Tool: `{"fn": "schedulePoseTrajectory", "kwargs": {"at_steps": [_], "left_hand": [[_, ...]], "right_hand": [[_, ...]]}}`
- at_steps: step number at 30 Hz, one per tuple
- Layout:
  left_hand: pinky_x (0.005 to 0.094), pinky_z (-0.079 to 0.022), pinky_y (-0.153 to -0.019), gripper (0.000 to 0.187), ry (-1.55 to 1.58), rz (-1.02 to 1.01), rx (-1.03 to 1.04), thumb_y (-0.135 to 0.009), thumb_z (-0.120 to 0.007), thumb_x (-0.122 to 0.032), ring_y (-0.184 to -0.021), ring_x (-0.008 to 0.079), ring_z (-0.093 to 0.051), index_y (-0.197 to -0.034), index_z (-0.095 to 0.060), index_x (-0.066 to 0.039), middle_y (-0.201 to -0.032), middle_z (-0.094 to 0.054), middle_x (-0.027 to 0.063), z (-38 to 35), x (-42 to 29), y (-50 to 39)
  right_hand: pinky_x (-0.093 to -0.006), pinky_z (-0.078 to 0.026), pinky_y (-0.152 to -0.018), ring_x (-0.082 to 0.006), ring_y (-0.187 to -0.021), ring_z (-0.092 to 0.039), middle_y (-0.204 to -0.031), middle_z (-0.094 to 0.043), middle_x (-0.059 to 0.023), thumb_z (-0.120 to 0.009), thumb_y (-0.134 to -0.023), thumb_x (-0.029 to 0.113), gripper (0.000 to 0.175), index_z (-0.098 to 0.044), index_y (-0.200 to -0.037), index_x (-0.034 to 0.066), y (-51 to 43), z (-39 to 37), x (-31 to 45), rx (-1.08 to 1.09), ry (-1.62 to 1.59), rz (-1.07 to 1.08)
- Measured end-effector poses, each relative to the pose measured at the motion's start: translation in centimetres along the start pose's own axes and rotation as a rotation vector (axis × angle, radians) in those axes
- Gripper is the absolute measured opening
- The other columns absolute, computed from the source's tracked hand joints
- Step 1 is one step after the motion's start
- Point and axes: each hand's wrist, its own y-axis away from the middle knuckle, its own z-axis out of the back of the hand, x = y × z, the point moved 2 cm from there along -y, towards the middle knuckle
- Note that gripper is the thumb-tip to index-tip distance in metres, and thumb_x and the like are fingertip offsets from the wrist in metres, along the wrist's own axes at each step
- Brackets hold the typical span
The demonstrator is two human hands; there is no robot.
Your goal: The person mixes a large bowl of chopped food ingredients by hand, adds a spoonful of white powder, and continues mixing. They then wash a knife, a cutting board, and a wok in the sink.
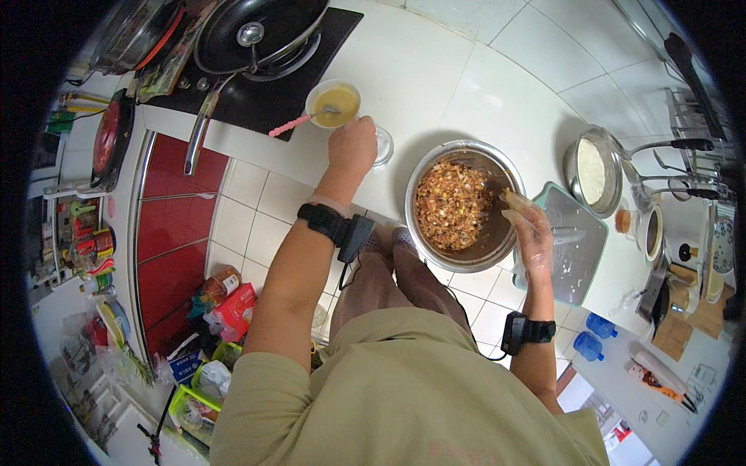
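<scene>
My left hand is bare and curled, between a white bowl of yellow liquid and a small clear round dish. Its fingertips are hidden from above, so whether it grips anything does not show. In the bowl rests a spoon with a pink handle. A steel basin holds a chopped, reddish-brown mixture. Over the basin's right rim is my right hand, in a clear plastic glove with residue on it. Its fingers are apart, with nothing visible between them.
Right of the basin, a knife lies on a cutting board. Behind it stands a steel bowl holding something pale. A wok with a ladle sits on the black cooktop, its handle jutting past the counter edge.
</scene>
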Motion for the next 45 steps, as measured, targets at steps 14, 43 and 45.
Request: {"fn": "schedulePoseTrajectory", "kwargs": {"at_steps": [14,43,45], "left_hand": [[0.0449,-0.052,-0.073,0.009,-0.009,-0.226,0.045,-0.083,-0.057,-0.007,-0.085,0.0340,-0.066,-0.085,-0.064,-0.003,-0.086,-0.065,0.0169,-0.1,0.5,-0.3],[0.0447,-0.054,-0.078,0.016,0.028,0.059,0.213,-0.079,-0.061,-0.010,-0.088,0.0382,-0.068,-0.087,-0.071,-0.001,-0.090,-0.069,0.0231,-0.8,1.3,-1.8],[0.0448,-0.054,-0.078,0.016,0.053,0.065,0.192,-0.079,-0.061,-0.012,-0.086,0.0379,-0.068,-0.086,-0.072,-0.001,-0.090,-0.069,0.0227,-1.3,1.9,-1.9]], "right_hand": [[-0.0397,-0.036,-0.107,-0.0303,-0.123,-0.050,-0.123,-0.062,-0.0147,-0.065,-0.086,0.014,0.029,-0.067,-0.114,0.0040,-0.2,0.0,0.4,-0.005,-0.060,-0.008],[-0.0419,-0.033,-0.109,-0.0338,-0.129,-0.046,-0.126,-0.060,-0.0161,-0.065,-0.087,0.016,0.030,-0.067,-0.116,0.0046,-0.2,0.4,-2.0,-0.010,-0.050,-0.060],[-0.0411,-0.034,-0.109,-0.0337,-0.128,-0.047,-0.126,-0.059,-0.0174,-0.065,-0.088,0.015,0.030,-0.066,-0.116,0.0033,-0.2,0.3,-2.2,-0.014,-0.083,-0.067]]}}
